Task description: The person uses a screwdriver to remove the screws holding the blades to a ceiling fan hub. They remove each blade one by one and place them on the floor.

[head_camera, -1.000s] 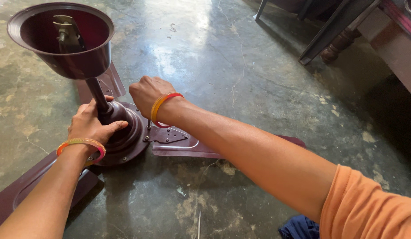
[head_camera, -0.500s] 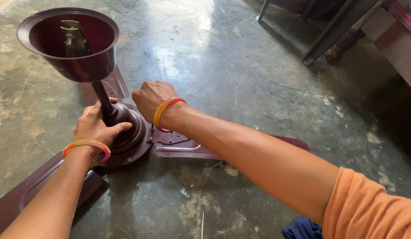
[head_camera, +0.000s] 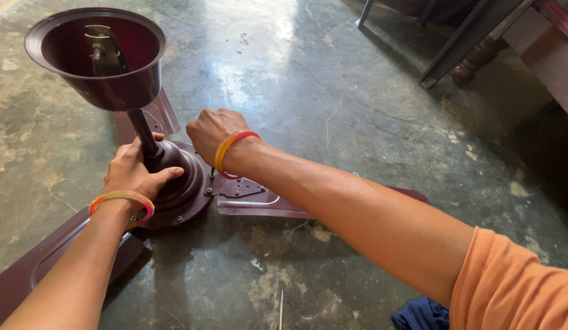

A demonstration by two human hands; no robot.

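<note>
A dark maroon ceiling fan (head_camera: 174,189) lies on the concrete floor (head_camera: 333,91), near its left side, with glossy flat blades spreading outward and a domed motor housing at the centre. The left hand (head_camera: 134,171) wraps around the base of the fan's rod, fingers closed on it. The right hand (head_camera: 212,131) rests curled on the housing's far edge; whether it pinches anything cannot be told. Farther up, the rod carries a wide cup-shaped canopy (head_camera: 97,55), open upward.
</note>
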